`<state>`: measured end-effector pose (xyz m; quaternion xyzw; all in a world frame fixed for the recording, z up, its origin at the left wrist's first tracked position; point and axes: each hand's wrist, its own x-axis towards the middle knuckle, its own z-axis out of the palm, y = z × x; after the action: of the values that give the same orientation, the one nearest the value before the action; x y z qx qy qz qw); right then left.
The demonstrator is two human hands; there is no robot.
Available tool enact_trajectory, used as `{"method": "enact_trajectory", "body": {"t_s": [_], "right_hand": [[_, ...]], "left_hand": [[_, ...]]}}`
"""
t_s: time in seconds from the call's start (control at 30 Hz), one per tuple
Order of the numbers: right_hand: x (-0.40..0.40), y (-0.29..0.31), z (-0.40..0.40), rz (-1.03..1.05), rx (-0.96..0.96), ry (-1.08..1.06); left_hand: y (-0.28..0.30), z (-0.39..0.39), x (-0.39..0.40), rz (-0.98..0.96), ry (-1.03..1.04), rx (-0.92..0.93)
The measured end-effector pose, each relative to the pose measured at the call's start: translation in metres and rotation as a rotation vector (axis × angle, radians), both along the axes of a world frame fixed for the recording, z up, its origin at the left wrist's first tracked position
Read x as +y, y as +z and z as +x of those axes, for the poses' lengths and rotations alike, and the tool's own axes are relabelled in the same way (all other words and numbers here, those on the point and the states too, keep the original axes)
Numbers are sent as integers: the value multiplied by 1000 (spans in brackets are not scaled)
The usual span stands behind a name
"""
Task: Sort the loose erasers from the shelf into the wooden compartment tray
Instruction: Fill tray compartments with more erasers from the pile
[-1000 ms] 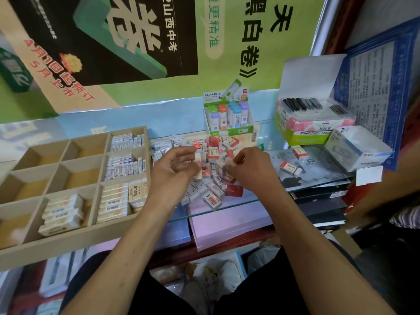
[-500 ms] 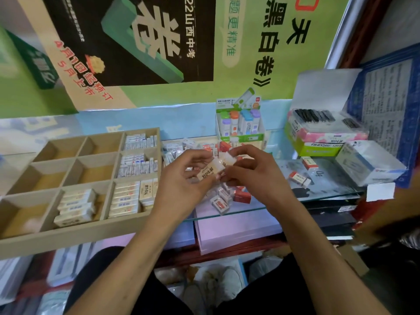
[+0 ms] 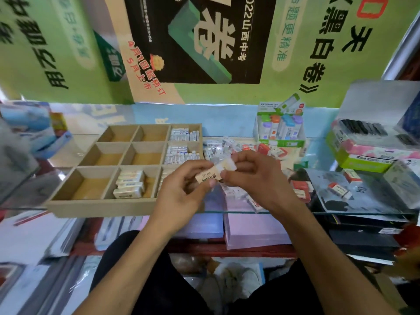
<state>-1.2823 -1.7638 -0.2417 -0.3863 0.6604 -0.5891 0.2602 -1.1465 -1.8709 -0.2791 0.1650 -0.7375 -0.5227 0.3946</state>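
We hold one cream eraser (image 3: pixel 214 171) between both hands just right of the wooden tray (image 3: pixel 100 204): our left hand (image 3: pixel 181 192) pinches its lower end, our right hand (image 3: pixel 254 178) pinches its upper end, forearms converging.

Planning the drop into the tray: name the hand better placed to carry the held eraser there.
Left. The left hand already pinches the cream eraser and is nearer the wooden tray; the right hand is farther.
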Motion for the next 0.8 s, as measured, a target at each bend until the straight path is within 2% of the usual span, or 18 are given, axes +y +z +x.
{"method": "enact_trajectory", "body": {"t_s": [0.1, 0.27, 0.47, 0.57, 0.67, 0.8], "right_hand": [[-11, -2, 16, 14, 156, 100], [-29, -6, 47, -27, 485, 185], [-64, -9, 75, 3, 700, 155], [-84, -5, 81, 75, 727, 120], [-103, -2, 89, 175, 740, 175], [-121, -1, 95, 300, 762, 272]], "left_hand": [[0, 23, -8, 37, 20, 26], [-5, 63, -25, -20, 116, -6], [-9, 111, -56, -282, 291, -131], [-13, 135, -82, -417, 431, -208], [-27, 150, -102, -596, 459, -294], [-40, 151, -105, -527, 436, -245]]}}
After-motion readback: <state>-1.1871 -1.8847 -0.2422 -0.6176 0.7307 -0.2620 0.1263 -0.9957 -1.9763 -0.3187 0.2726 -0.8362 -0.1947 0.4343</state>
